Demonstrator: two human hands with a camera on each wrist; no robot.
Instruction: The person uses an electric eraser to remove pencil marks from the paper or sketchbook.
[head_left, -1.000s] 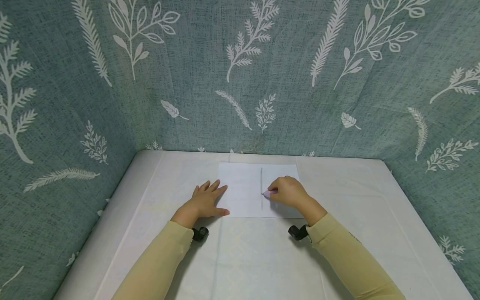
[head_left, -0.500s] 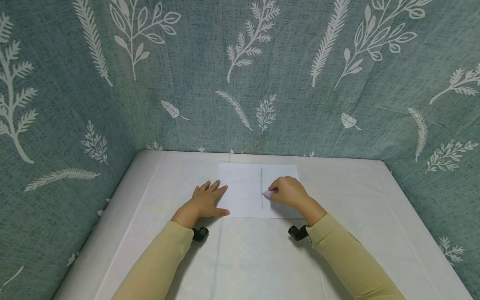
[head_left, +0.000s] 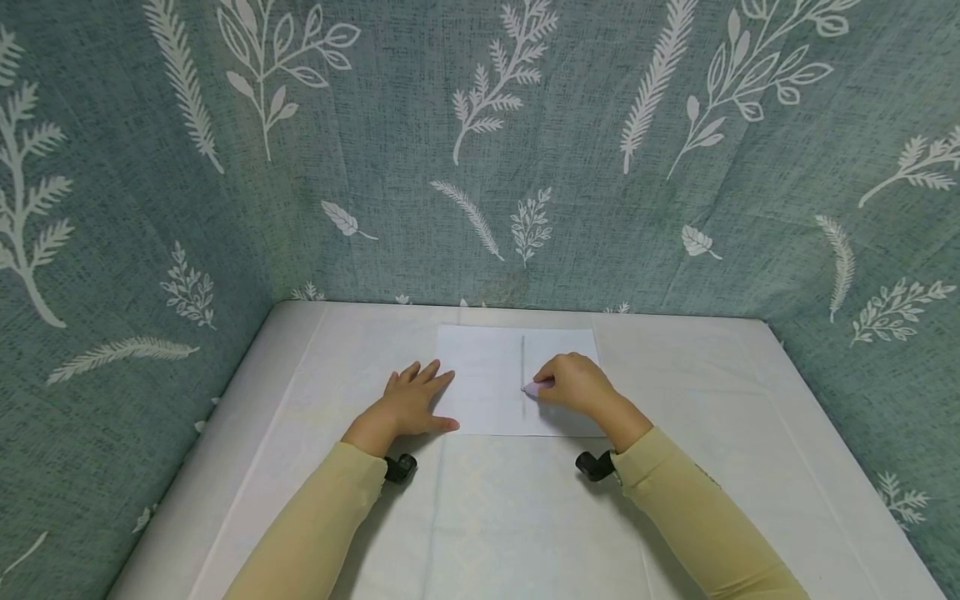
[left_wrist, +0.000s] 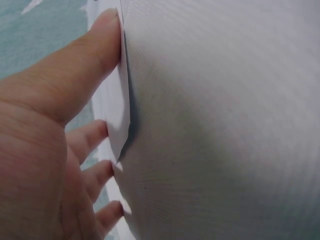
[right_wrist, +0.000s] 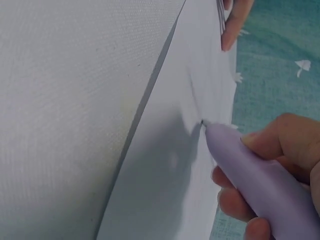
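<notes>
A white sheet of paper (head_left: 480, 400) lies on the table, with a grey line (head_left: 522, 358) running from near its far edge toward me. My left hand (head_left: 411, 405) rests at the sheet's left edge, fingers spread, thumb on the near left corner. In the left wrist view the thumb (left_wrist: 85, 65) lies along the paper's edge, which stands slightly raised. My right hand (head_left: 579, 383) pinches a thick lilac pen-shaped tool (right_wrist: 250, 172). Its thin grey tip (right_wrist: 203, 122) is right at the line on the paper; the tool's rear end is hidden in the hand.
The table (head_left: 510, 517) is covered with a white cloth. Green fabric (head_left: 480, 167) with white leaf prints hangs behind it and at both sides. A black wrist camera (head_left: 401, 468) sits under the left cuff, and another camera (head_left: 595, 466) under the right cuff.
The tip of the lilac tool has shifted very slightly left and toward me along the line. My left hand and the paper have stayed in place.
</notes>
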